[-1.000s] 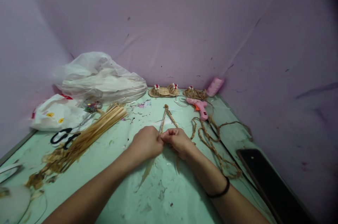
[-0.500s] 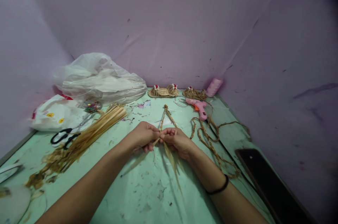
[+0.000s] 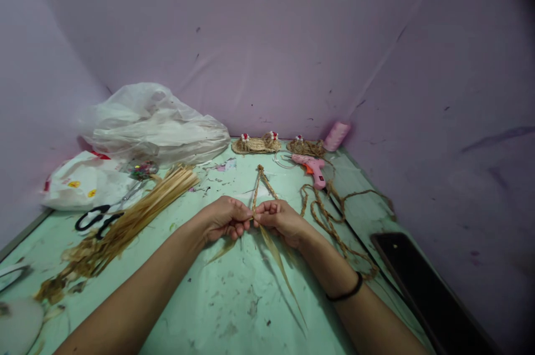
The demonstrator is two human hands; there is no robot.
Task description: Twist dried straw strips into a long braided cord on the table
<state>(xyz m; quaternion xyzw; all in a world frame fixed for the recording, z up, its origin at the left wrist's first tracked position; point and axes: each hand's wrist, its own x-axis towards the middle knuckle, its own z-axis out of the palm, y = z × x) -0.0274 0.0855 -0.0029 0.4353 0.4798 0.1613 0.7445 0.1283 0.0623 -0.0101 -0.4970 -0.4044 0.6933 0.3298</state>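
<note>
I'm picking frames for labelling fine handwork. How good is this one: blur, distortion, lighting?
Head view: light is dim and even with a mauve cast, no glare; the left hand and right hand pinching the straw braid are fairly sharp, soft shadows beneath on the table; wide-angle bending stretches the edges, and the upper right corner goes dark.

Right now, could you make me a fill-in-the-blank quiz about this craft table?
1. Of the left hand and right hand, which pinch the straw braid, only the ____ one's wrist wears a black band.
2. The glue gun beyond the hands is ____.
3. The scissors lie on the person's ____ side.

Missing words: right; pink; left.
</note>
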